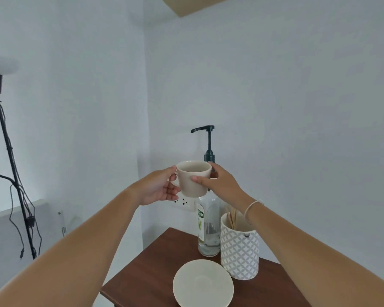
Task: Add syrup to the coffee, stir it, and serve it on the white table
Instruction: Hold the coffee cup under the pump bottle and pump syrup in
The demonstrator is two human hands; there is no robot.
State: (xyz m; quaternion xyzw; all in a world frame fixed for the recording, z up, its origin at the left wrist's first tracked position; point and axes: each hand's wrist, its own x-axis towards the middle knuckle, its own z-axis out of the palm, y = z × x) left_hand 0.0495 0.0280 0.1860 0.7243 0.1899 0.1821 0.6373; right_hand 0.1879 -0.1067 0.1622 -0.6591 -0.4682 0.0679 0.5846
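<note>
A cream coffee cup (193,181) is held up in the air below the black pump spout (203,129) of a clear syrup bottle (208,229). My left hand (157,188) grips the cup's handle on its left side. My right hand (220,182) holds the cup's right side, thumb across the front. The cup's contents are hidden from this angle. A cream saucer (203,283) lies empty on the dark brown table (146,275), beneath the cup and nearer to me.
A white patterned jar (239,251) with wooden stir sticks (232,218) stands right of the bottle. A wall socket (185,202) sits behind the cup. A floor lamp (9,151) with hanging cables stands at the far left.
</note>
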